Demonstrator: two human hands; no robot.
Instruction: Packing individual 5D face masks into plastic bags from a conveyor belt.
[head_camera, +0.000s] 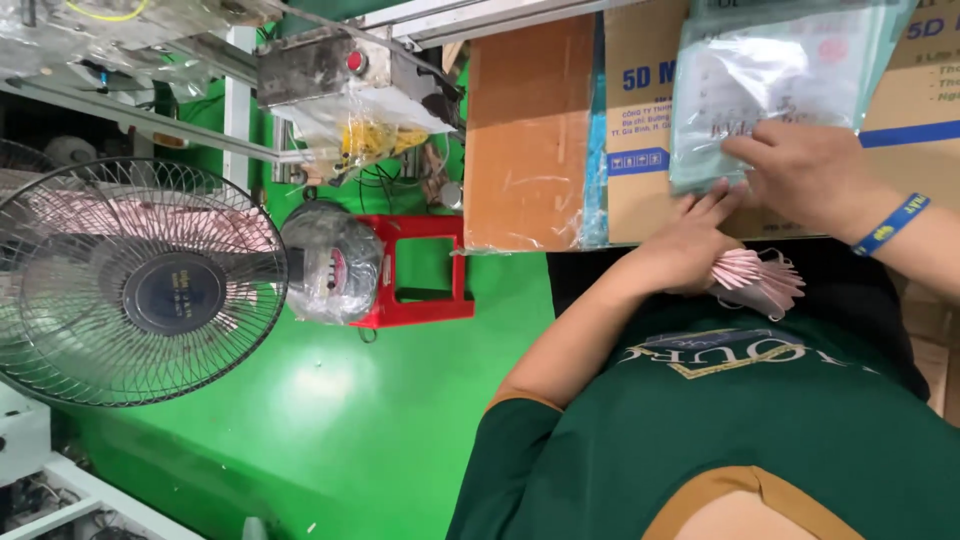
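Note:
My left hand (690, 245) holds a stack of pink face masks (757, 281) with loose ear loops against my palm, its fingertips reaching the lower edge of a clear plastic bag (765, 75). The bag lies on a brown cardboard box (640, 150) with blue print, and some printed sheet shows inside it. Wearing a blue wristband (890, 224), my right hand (800, 170) grips the bag near its lower edge. My green shirt (740, 420) fills the lower right.
A standing fan (140, 285) with a wire guard and plastic-wrapped motor (330, 262) is at left on the green floor (330, 420). A red plastic stool (420, 268) stands beside it. A metal machine frame with a red button (355, 62) and wrapped wiring sits behind.

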